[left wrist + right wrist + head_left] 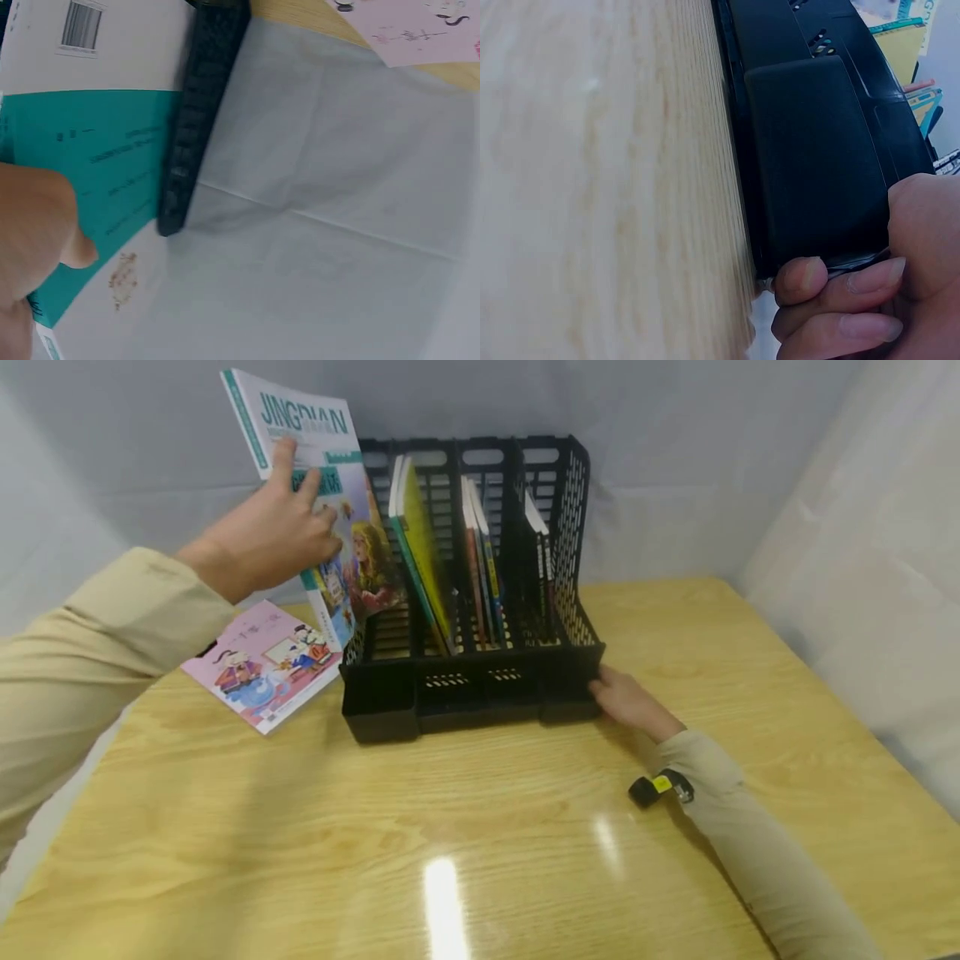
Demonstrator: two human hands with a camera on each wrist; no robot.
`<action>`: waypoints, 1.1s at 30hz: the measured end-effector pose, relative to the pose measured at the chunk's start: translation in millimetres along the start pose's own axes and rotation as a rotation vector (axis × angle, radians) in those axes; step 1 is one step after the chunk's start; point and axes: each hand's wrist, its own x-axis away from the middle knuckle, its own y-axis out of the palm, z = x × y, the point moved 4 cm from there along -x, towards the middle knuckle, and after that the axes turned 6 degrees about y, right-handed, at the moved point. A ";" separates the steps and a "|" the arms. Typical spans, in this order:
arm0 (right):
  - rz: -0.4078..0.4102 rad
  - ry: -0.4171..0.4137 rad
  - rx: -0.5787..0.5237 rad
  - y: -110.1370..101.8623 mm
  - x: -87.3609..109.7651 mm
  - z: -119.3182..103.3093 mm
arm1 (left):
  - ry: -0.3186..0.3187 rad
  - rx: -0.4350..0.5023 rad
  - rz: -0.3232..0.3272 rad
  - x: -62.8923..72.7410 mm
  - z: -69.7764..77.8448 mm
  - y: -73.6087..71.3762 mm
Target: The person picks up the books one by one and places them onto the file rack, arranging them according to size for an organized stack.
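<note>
My left hand [273,535] holds a white and teal book [360,560] with a picture cover at the rack's left compartment. Its fingers lie across the front cover. In the left wrist view the thumb of that hand [34,232] presses the teal back cover [112,142]. The book stands upright, leaning a little; its lower edge is partly hidden behind the rack's side. My right hand [630,700] grips the front right corner of the black book rack [480,693]. Curled fingers at the rack's end show in the right wrist view [840,300].
Several books stand in the other compartments: a yellow-green pair [423,552], a thin group [482,560], and dark-spined ones [542,552]. A pink picture book [270,668] lies on the wooden table [480,810] left of the rack. Grey cloth [675,485] hangs behind.
</note>
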 end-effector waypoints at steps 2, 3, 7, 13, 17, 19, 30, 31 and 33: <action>0.000 -0.003 0.006 0.2 -1.0 -0.8 | -0.002 -0.012 -0.026 -3.1 -0.3 -7.7; -0.001 -0.005 0.009 0.1 -1.5 -1.3 | -0.006 -0.016 -0.035 -4.2 -0.1 -11.1; -0.006 0.001 0.003 -1.4 -0.9 -0.5 | -0.020 -0.006 -0.077 -12.0 -0.6 -21.5; -0.005 0.004 0.011 -4.7 -1.1 0.5 | -0.079 -0.020 -0.149 -27.0 2.6 -20.5; -0.002 0.001 0.014 -2.7 -1.6 0.8 | -0.104 -0.027 -0.211 -42.1 12.1 -4.6; -0.006 -0.003 0.012 -0.7 -1.6 0.9 | -0.112 -0.039 -0.233 -48.4 19.1 7.0; -0.019 0.021 0.006 -1.0 -1.7 1.7 | -0.304 -0.024 -0.347 -73.8 63.3 54.7; -0.017 0.025 0.004 -1.1 -1.9 2.1 | -0.312 -0.036 -0.366 -76.8 65.3 56.3; -0.018 0.031 0.005 -0.5 -1.7 2.4 | -0.322 -0.058 -0.394 -82.7 69.1 59.5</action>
